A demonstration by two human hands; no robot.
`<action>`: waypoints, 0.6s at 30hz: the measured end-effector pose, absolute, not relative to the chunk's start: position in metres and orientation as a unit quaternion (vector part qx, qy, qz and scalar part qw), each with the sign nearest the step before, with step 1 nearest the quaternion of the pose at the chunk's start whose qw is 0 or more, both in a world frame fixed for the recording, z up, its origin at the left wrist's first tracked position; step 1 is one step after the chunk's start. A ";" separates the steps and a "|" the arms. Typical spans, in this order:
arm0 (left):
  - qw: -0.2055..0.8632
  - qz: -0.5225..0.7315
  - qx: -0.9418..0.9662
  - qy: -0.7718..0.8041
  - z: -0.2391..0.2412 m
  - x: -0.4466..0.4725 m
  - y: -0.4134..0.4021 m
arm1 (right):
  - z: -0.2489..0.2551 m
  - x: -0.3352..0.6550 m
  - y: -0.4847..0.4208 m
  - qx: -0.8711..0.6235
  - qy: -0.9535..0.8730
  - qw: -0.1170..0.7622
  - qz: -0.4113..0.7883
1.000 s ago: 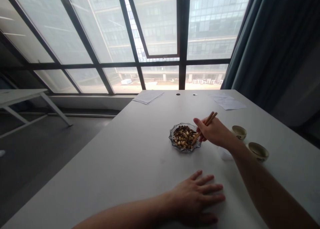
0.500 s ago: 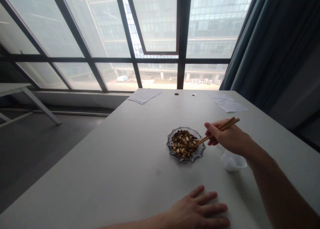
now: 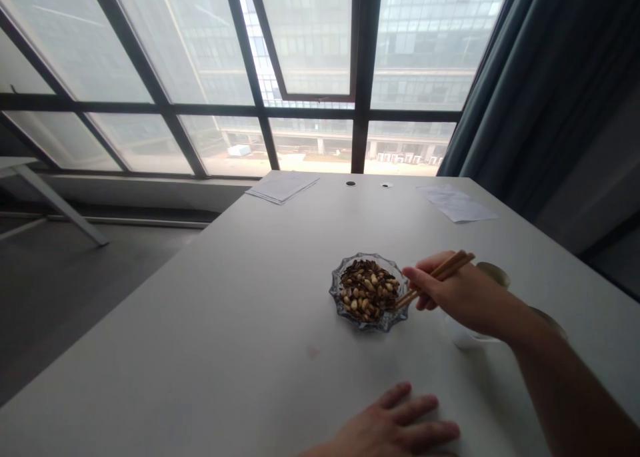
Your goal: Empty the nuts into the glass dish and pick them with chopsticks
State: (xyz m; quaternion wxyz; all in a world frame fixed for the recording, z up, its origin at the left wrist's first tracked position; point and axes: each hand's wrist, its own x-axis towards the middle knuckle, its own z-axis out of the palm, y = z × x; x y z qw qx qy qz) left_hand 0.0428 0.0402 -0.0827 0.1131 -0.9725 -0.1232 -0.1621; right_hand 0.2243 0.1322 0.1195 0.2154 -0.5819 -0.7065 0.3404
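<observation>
My right hand (image 3: 443, 285) is closed around a pair of wooden chopsticks (image 3: 454, 264). Their tips reach into the right side of a scalloped glass bowl (image 3: 336, 297), among mixed peanuts and dark seeds (image 3: 364, 289). Whether the tips grip a single piece is too small to tell. Below the bowl, my left hand (image 3: 397, 425) lies on the table with its fingers spread, holding nothing. A translucent white plastic bowl (image 3: 464, 337) stands under my right wrist, mostly hidden by it.
Two olive-coloured round things, one (image 3: 495, 274) behind my hand and another (image 3: 553, 322) behind my forearm, are partly covered. Papers (image 3: 283, 187) lie at the white table's far left, and a sheet (image 3: 457, 204) at the far right. A dark curtain (image 3: 505, 97) hangs beside the windows.
My right hand and the chopsticks have shifted slightly lower, with the tips nearer the bowl's lower right. The olive-coloured round things have come into sight. The view has tilted a little.
</observation>
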 end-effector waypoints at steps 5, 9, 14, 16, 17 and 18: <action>0.112 -0.162 -0.973 -0.122 -0.082 0.043 0.041 | 0.123 0.224 0.131 -0.567 -0.721 0.184 0.354; 0.102 -0.154 -0.975 -0.120 -0.083 0.043 0.042 | 0.119 0.224 0.136 -0.559 -0.726 0.167 0.365; 0.064 -0.154 -0.978 -0.121 -0.085 0.043 0.042 | 0.116 0.227 0.141 -0.547 -0.730 0.161 0.376; 0.045 -0.150 -0.980 -0.122 -0.084 0.043 0.042 | 0.116 0.228 0.142 -0.546 -0.728 0.162 0.382; 0.037 -0.149 -0.981 -0.121 -0.083 0.043 0.042 | 0.115 0.228 0.142 -0.546 -0.724 0.165 0.388; 0.031 -0.149 -0.981 -0.120 -0.083 0.043 0.042 | 0.114 0.229 0.142 -0.547 -0.718 0.169 0.396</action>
